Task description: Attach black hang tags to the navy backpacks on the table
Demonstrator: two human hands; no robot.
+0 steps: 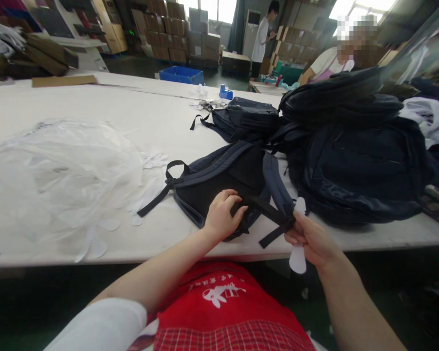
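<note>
One backpack (219, 178): lies on the tabletop (161, 124) directly before the person, back panel and shoulder straps facing up.
Left grip (221, 217): fingers curled at the backpack's lower edge, beside the black webbing (265, 208); whether closed on it cannot be told.
Right grip (310, 239): closed on a white slip (298, 261), at the lower end of the right shoulder strap (278, 185).
Webbing tail (269, 237): projects free, just beside the right grip.
Clear plastic (66, 165): crumpled, left of the backpack.
Stacked backpacks (362, 170): right of the work.
</note>
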